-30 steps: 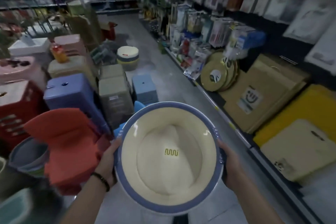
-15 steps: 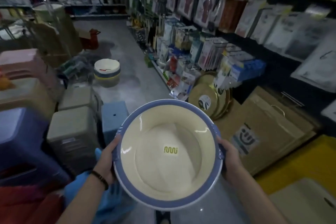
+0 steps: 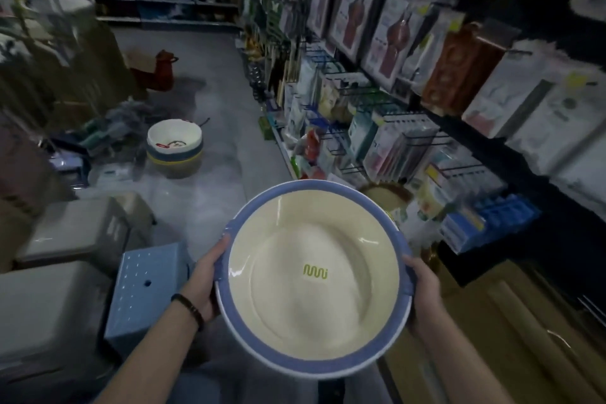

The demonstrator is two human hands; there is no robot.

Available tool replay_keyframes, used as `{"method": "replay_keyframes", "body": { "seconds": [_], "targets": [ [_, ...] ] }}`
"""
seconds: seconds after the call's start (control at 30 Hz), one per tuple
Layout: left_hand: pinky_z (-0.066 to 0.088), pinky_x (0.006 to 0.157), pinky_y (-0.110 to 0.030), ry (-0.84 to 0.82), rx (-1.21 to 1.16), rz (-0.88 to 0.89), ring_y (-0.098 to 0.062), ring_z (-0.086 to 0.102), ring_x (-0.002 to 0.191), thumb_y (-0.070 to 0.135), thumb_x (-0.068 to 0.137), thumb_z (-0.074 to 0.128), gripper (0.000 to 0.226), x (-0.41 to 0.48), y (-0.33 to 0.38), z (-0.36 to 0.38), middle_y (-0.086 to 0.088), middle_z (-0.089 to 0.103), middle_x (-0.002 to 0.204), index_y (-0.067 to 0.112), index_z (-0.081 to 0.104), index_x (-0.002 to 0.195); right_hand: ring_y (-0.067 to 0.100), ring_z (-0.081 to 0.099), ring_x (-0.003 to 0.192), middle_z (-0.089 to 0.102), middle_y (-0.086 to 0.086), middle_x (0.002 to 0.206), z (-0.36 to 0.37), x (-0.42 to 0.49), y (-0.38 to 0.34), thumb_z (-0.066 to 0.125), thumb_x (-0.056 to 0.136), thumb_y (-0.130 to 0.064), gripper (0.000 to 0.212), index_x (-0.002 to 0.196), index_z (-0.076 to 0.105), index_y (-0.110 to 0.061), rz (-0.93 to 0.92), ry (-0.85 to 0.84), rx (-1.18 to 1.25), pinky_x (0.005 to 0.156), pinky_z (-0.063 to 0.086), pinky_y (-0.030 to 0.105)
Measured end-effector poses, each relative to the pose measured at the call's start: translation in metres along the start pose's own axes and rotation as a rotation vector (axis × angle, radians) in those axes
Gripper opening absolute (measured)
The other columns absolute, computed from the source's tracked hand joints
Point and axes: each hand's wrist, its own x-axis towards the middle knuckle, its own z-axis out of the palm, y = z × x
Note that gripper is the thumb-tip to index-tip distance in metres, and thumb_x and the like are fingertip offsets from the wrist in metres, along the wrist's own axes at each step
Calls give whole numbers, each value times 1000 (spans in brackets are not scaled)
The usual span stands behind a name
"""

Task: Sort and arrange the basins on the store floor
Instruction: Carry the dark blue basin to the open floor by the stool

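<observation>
I stand in a dim store aisle, its grey floor (image 3: 213, 200) running away ahead of me. At my far left sit grey plastic stools (image 3: 72, 236), with a light blue square plastic stool (image 3: 147, 298) just beside them. Further up the aisle, left of centre and well apart from me, a stack of nested round plastic basins (image 3: 174, 144) rests on the floor. The top one is cream, and something small lies inside it, too blurred to tell what.

My left hand (image 3: 205, 282) grips the left edge of a cream round plastic basin with a blue rim (image 3: 313, 275), thumb over the rim by its side lug. My right hand (image 3: 423, 292) grips the opposite edge the same way. The basin is in the air before my waist, mouth up and tilted toward me, touching nothing but my hands. On the right runs a tall rack of shelves hung with packaged goods (image 3: 393, 115).

I judge this to be the carry, with this basin bound for the stack ahead. To do it well I should hold both sides evenly and walk the open middle of the aisle, clear of stools and rack. The top basin may need emptying first. Then I should centre the base over it and lower straight, so it nests without knocking the pile askew.
</observation>
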Motion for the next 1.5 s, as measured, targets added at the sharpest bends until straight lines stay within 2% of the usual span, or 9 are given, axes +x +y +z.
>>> {"method": "replay_keyframes", "body": {
  "seconds": [0.2,0.43,0.7,0.83,0.97,1.07,1.23,1.37,1.5],
  "targets": [
    [53,47,-28,166,-39,38,-22,69,49,39,103,50,38,114,41,51,-5,74,63,10,70,88,24,65,61,67,-5,47,99,171,-69,70,97,-31,47,52,77,-22,67,-302,-9,66,50,35],
    [56,78,-46,384,-231,128,-35,73,85,40,101,55,43,237,112,46,-17,76,104,8,70,125,33,74,87,76,-3,69,262,303,-130,72,93,-32,14,87,75,-19,19,-506,-167,87,58,48],
    [58,73,-36,467,-289,186,-26,75,89,61,68,77,75,424,220,-14,-4,80,85,6,67,118,29,68,58,72,6,58,493,413,-172,53,104,-10,32,79,72,-8,95,-567,-410,63,45,42],
    [55,83,-42,464,-327,56,-31,70,90,47,94,61,43,509,278,-49,-4,80,82,11,65,118,23,69,45,73,8,58,587,462,-198,54,101,-3,52,55,78,-9,131,-604,-504,65,43,43],
    [54,90,-47,434,-279,-18,-39,73,98,35,85,72,45,579,339,-69,-19,75,113,7,70,120,22,68,42,72,8,55,682,512,-218,57,101,-1,15,95,71,1,197,-609,-567,61,48,42],
    [55,86,-46,457,-242,-59,-40,73,97,26,83,74,41,644,380,-87,-21,75,111,5,70,118,30,69,49,72,9,54,767,560,-225,86,80,-9,18,88,74,2,243,-655,-627,55,49,40],
    [54,92,-50,587,-262,-126,-44,69,103,15,90,70,33,761,429,-113,-24,75,107,-1,69,119,35,73,62,77,14,70,902,654,-224,61,97,0,14,97,75,-1,165,-727,-700,66,52,44],
    [50,64,-37,744,-275,-142,-35,68,82,8,92,67,11,837,469,-127,-12,77,72,2,68,100,41,71,86,79,17,84,1019,718,-230,59,92,5,22,108,74,0,173,-823,-830,79,57,50],
    [56,78,-42,804,-349,-152,-38,72,94,9,92,65,24,910,494,-166,-15,79,99,2,70,115,55,65,106,73,32,112,1133,761,-223,62,85,0,36,119,71,9,196,-888,-946,96,52,63]
  ]
}}
